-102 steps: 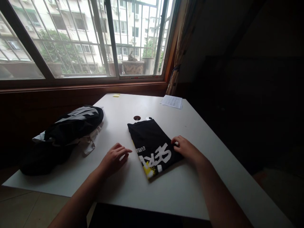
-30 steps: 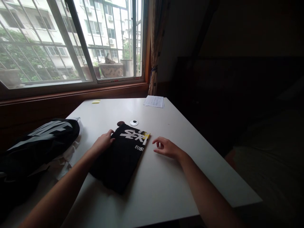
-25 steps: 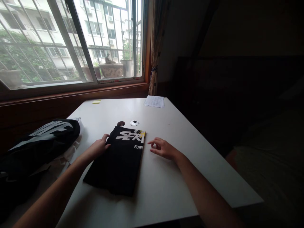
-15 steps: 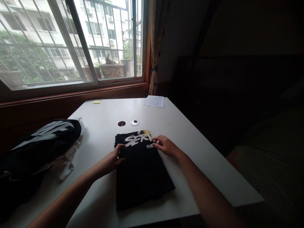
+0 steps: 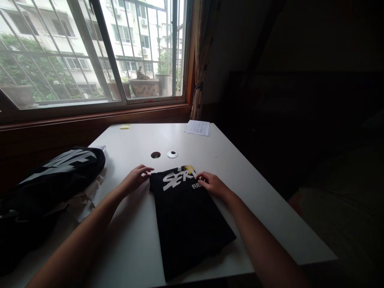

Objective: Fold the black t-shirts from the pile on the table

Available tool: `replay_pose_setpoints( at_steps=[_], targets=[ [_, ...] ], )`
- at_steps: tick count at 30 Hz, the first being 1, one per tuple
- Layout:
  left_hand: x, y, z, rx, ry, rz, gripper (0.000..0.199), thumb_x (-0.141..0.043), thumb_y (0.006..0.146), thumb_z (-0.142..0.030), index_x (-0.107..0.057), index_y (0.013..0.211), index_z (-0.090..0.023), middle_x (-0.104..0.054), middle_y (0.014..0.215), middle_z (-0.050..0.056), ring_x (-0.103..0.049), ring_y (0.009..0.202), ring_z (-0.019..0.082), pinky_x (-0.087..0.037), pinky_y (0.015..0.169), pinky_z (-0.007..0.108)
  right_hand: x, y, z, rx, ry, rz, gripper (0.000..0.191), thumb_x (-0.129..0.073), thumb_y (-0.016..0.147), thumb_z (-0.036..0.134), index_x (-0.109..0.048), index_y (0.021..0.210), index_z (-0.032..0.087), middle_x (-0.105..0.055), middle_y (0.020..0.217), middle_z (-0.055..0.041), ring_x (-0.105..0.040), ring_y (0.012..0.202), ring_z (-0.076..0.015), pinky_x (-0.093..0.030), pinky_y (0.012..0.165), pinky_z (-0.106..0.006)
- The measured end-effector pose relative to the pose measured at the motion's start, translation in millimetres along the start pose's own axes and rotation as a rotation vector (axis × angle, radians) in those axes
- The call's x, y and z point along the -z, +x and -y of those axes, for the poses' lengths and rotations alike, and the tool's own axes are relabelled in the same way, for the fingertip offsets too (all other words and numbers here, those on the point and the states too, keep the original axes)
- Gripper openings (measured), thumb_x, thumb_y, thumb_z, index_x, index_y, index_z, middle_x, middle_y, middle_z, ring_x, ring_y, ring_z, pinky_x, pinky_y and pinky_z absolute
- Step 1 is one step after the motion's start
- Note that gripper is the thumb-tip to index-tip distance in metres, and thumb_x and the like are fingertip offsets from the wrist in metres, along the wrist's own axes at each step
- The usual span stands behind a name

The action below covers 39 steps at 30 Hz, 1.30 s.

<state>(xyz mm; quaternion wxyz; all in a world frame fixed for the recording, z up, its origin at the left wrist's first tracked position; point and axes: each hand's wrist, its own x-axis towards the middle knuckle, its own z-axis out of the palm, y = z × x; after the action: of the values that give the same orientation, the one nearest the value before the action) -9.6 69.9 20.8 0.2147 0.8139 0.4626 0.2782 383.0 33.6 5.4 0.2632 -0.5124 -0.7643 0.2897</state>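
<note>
White table fills my view, and on its left sits the dark clothes heap. The folded black shirt lies flat, front and centre. My right hand, half-curled, touches its right edge; pinching, I can't tell. My left hand is loosely open by its far left corner. Papers lie beyond.

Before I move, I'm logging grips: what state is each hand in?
Left hand: loosely bent at the black shirt's far-left corner; grip can't be told.
Right hand: curled at its right edge; grip can't be told.
</note>
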Motion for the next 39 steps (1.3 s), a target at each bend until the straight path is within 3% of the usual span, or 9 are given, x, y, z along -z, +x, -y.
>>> replay_pose_setpoints(
  at_steps=[3,6,12,19,24,27,30,34,39],
  targets=[
    [-5.1,3.3,3.6,-0.131,-0.024,0.067,0.026,-0.053,0.094,-0.034,-0.072,0.108,-0.022,-0.069,0.106,0.009,-0.069,0.090,0.021,-0.058,0.081,0.035,-1.1,0.0,-1.5,-0.014,0.016,-0.010,0.022,-0.057,0.091,0.031,-0.067,0.110,0.024,-0.066,0.092,-0.0015,-0.058,0.078,-0.0173,-0.044,0.073,-0.031],
    [-10.4,1.7,5.8,-0.178,-0.023,0.012,0.021,-0.053,0.096,-0.031,-0.072,0.096,-0.021,-0.068,0.096,0.007,-0.067,0.081,0.017,-0.056,0.073,0.030,-2.3,0.6,-4.3,-0.019,0.019,-0.012,0.022,-0.058,0.091,0.032,-0.066,0.110,0.024,-0.065,0.090,-0.0013,-0.058,0.078,-0.0176,-0.044,0.073,-0.032],
    [-12.5,-0.7,16.4,-0.160,-0.043,-0.131,0.014,-0.057,0.093,-0.029,-0.067,0.089,-0.020,-0.066,0.093,0.005,-0.062,0.077,0.015,-0.053,0.069,0.028,-3.2,2.6,-8.3,-0.006,0.012,0.016,0.020,-0.056,0.092,0.030,-0.065,0.109,0.023,-0.065,0.095,-0.0021,-0.057,0.079,-0.0171,-0.045,0.074,-0.031],
    [-13.7,-1.3,27.3,-0.058,-0.141,-0.072,0.019,-0.055,0.094,-0.033,-0.068,0.089,-0.020,-0.065,0.097,0.008,-0.064,0.086,0.019,-0.056,0.078,0.033,-4.1,3.5,-4.6,0.073,-0.053,0.031,0.015,-0.055,0.092,0.023,-0.069,0.098,0.021,-0.065,0.097,-0.0035,-0.057,0.080,-0.0170,-0.046,0.075,-0.032],
    [-13.1,-3.3,27.0,-0.128,-0.031,-0.073,0.016,-0.056,0.093,-0.031,-0.068,0.092,-0.021,-0.064,0.099,0.008,-0.063,0.086,0.019,-0.054,0.078,0.034,-2.4,0.3,2.6,0.171,-0.185,-0.039,0.011,-0.060,0.090,0.022,-0.071,0.094,0.021,-0.061,0.097,-0.0048,-0.058,0.088,-0.0189,-0.048,0.079,-0.034],
    [-11.5,-4.4,26.7,-0.148,-0.001,-0.049,0.015,-0.054,0.094,-0.029,-0.066,0.093,-0.021,-0.064,0.100,0.008,-0.063,0.086,0.018,-0.054,0.077,0.032,-5.0,-4.7,25.1,0.272,-0.231,-0.053,0.006,-0.064,0.091,0.024,-0.069,0.090,0.022,-0.062,0.097,-0.0052,-0.057,0.094,-0.0209,-0.048,0.085,-0.036],
    [-11.5,-4.3,28.5,-0.145,0.025,-0.048,0.014,-0.053,0.093,-0.027,-0.065,0.092,-0.020,-0.063,0.099,0.007,-0.061,0.084,0.017,-0.053,0.074,0.029,-19.3,-14.5,65.1,0.339,-0.224,0.055,0.011,-0.063,0.094,0.030,-0.068,0.089,0.022,-0.064,0.096,-0.0044,-0.059,0.090,-0.0190,-0.049,0.080,-0.033],
    [-13.9,-2.4,34.1,-0.128,0.073,-0.084,0.013,-0.053,0.093,-0.026,-0.065,0.090,-0.020,-0.061,0.096,0.004,-0.056,0.075,0.014,-0.051,0.072,0.027,-59.9,-38.5,124.8,0.356,-0.343,0.229,0.032,-0.061,0.094,0.053,-0.065,0.086,0.023,-0.066,0.088,-0.0029,-0.058,0.073,-0.0170,-0.044,0.063,-0.031],
    [-14.5,-2.0,36.0,-0.169,0.086,-0.068,0.014,-0.051,0.094,-0.026,-0.062,0.089,-0.019,-0.060,0.096,0.005,-0.055,0.073,0.014,-0.047,0.067,0.026,-114.0,-73.1,163.1,0.277,-0.655,0.146,0.036,-0.070,0.081,0.058,-0.063,0.087,0.023,-0.066,0.084,-0.0092,-0.056,0.074,-0.0246,-0.043,0.059,-0.037]
  ],
)
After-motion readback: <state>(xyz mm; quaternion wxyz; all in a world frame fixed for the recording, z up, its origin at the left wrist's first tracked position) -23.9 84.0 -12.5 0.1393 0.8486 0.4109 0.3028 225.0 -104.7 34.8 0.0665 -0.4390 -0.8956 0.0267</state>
